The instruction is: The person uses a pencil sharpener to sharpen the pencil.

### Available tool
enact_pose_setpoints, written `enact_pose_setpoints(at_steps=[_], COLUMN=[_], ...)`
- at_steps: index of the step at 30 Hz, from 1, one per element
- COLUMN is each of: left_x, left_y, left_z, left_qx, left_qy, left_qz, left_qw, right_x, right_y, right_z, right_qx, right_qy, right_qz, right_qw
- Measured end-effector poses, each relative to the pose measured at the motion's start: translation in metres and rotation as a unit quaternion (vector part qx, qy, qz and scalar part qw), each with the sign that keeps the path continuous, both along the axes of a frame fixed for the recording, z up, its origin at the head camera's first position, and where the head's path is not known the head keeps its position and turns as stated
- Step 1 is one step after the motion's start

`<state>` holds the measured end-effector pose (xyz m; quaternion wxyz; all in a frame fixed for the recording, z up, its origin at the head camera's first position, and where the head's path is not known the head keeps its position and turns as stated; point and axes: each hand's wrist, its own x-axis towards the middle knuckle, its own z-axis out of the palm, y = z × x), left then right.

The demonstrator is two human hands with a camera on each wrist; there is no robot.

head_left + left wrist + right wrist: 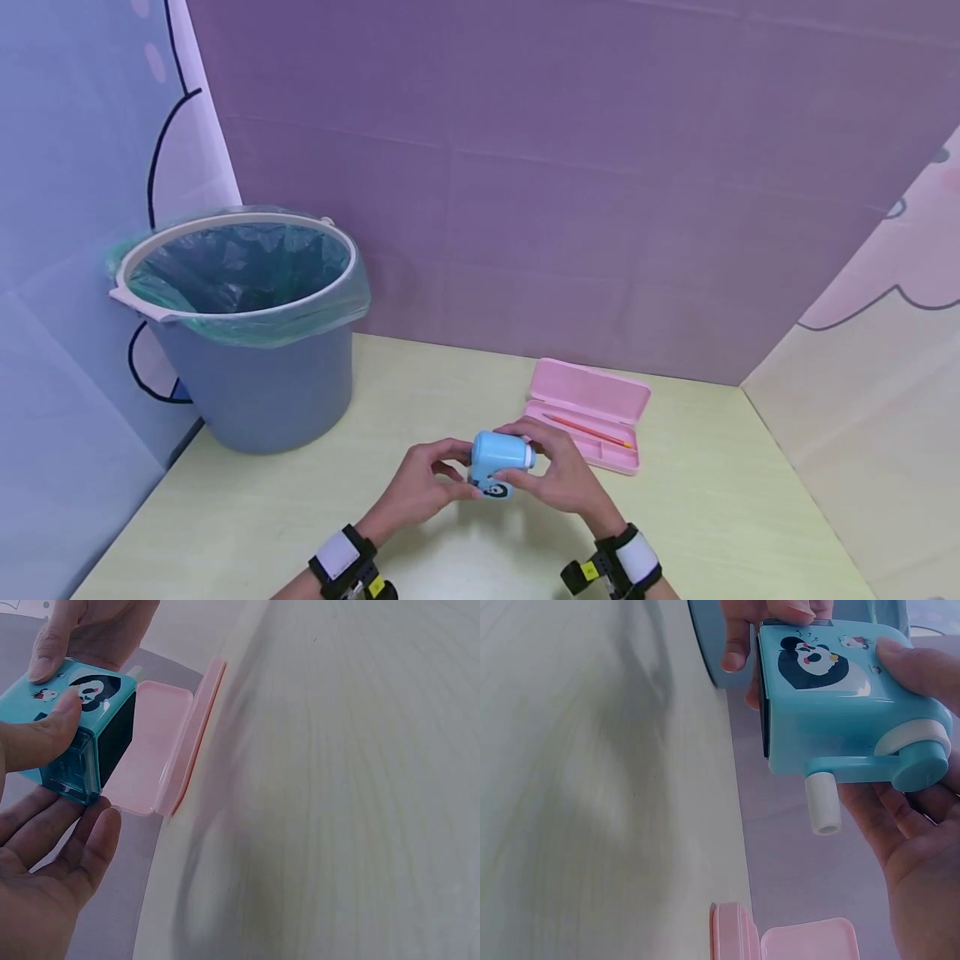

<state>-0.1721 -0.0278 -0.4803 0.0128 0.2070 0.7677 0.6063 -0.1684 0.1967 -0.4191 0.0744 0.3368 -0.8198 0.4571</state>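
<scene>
Both hands hold a light blue crank pencil sharpener (498, 450) with a panda picture, raised above the table. My left hand (420, 487) grips the end with the see-through shavings drawer (70, 774), its thumb on the printed face and its fingers beneath. Around the opposite end, my right hand (564, 477) holds the body, thumb on the printed face. On the crank side, the crank arm (855, 768) ends in a white knob (824, 804). The drawer appears in place in the body; whether it is slightly pulled out I cannot tell.
Behind the right hand lies an open pink pencil case (585, 390) with an orange pencil (588, 431) in it. A blue bin (262, 392) with a green liner (247, 271) stands at the left on the pale table (720, 500). A purple cloth wall (525, 208) closes the back.
</scene>
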Motion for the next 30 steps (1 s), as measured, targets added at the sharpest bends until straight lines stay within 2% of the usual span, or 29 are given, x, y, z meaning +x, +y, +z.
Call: enact_pose_setpoints(at_steps=[6,13,16,20,25,30], left_x=[-0.004,-0.006,-0.008,-0.012,-0.022,-0.036], left_y=[0.001,-0.003,-0.008,-0.017,-0.026,-0.031], left_z=[-0.001,-0.007,-0.008,-0.005,0.001,0.011], left_qx=[-0.014,-0.054,-0.057,-0.059,-0.07,-0.11], left_qy=[0.008,-0.001,-0.004,0.0,-0.006,0.012], left_qz=[-0.007,-0.024,-0.023,0.001,0.047,0.106], left_qw=[0.9998,0.9982,0.9981,0.9983,0.9964,0.9882], right_x=[-0.003,-0.003,-0.002,-0.005,-0.014,-0.02], right_y=[0.002,0.006,0.009,0.013,0.022,0.029], right_z=[-0.001,-0.012,-0.017,-0.029,-0.051,-0.062], right_qx=[0.0,0.006,0.018,0.03,0.04,0.068], right_qy=[-0.009,-0.047,-0.068,-0.092,-0.089,-0.078], right_qz=[-0.001,-0.01,-0.019,-0.025,-0.028,-0.022], right_qw=[1.0,0.999,0.997,0.995,0.995,0.994])
